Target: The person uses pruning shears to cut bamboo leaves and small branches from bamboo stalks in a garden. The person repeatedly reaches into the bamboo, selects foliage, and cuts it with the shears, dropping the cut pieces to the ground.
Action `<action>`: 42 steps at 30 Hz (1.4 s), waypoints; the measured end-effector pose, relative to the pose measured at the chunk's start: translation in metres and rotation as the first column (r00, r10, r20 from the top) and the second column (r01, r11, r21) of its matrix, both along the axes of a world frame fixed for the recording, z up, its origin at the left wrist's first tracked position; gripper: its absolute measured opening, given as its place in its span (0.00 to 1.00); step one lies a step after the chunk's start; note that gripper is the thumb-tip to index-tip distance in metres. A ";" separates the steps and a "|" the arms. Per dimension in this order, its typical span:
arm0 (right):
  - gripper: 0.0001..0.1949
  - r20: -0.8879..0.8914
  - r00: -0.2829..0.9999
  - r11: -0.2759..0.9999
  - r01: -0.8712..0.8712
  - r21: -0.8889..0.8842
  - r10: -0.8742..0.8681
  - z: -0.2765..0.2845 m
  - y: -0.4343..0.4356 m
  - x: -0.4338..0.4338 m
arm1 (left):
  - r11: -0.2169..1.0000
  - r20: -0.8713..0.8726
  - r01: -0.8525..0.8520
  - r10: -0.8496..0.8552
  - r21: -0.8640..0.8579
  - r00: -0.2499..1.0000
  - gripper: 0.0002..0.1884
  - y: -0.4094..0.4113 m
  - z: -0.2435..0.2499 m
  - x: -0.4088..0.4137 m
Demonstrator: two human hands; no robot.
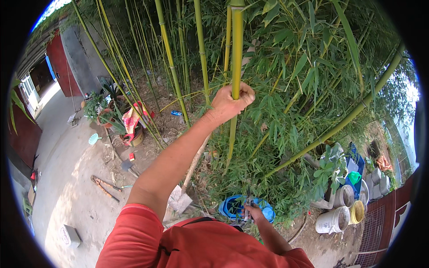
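My left hand (pixel 233 98) is raised in front of me, wrapped around an upright green-yellow bamboo culm (pixel 237 50). Low down near my waist, my right hand (pixel 253 211) grips a hand tool (pixel 248 208), which looks like pruning shears; its far end is lost among the leaves. Behind and below that hand are blue plastic containers (pixel 231 207). Dense bamboo leaves (pixel 285 110) hang to the right of the held culm, and more upright culms (pixel 171 63) stand to its left.
A thick bamboo culm (pixel 335 132) leans across the right side. Buckets (pixel 332 220) stand at the lower right. On the ground at left lie long-handled loppers (pixel 105 187) and a shovel blade (pixel 126 165). Potted plants (pixel 134 137) stand beside the bamboo; a pale container (pixel 69 236) is at lower left.
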State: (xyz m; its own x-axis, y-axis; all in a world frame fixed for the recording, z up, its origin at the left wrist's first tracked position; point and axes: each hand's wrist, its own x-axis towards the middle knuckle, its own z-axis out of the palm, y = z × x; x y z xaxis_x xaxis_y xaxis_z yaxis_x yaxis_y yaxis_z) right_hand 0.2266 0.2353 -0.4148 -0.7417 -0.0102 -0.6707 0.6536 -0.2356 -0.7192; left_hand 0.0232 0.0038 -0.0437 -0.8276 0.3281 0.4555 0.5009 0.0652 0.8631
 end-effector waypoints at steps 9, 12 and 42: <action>0.24 -0.762 0.640 0.995 -0.071 0.068 0.097 0.283 0.035 -0.121 | 0.878 -0.159 -0.176 0.116 -0.445 0.980 0.51 -0.067 0.008 0.004; 0.22 -0.721 0.664 0.964 0.002 0.266 0.198 0.328 0.049 -0.171 | 0.678 -0.372 -0.496 0.335 -0.543 0.866 0.37 -0.079 -0.022 -0.015; 0.21 -0.509 0.814 0.960 -0.214 0.183 0.279 0.265 -0.015 -0.259 | 0.813 -0.182 -0.413 0.371 -0.411 0.911 0.11 -0.047 -0.115 0.025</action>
State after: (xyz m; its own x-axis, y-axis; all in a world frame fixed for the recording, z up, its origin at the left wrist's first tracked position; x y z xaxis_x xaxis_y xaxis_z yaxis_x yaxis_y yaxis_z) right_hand -0.0320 0.2203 -0.1496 -0.9636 -0.1898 -0.1883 0.1947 -0.0155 -0.9807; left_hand 0.0482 -0.0434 -0.1585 -0.8912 0.1640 0.4229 0.4253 0.6265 0.6532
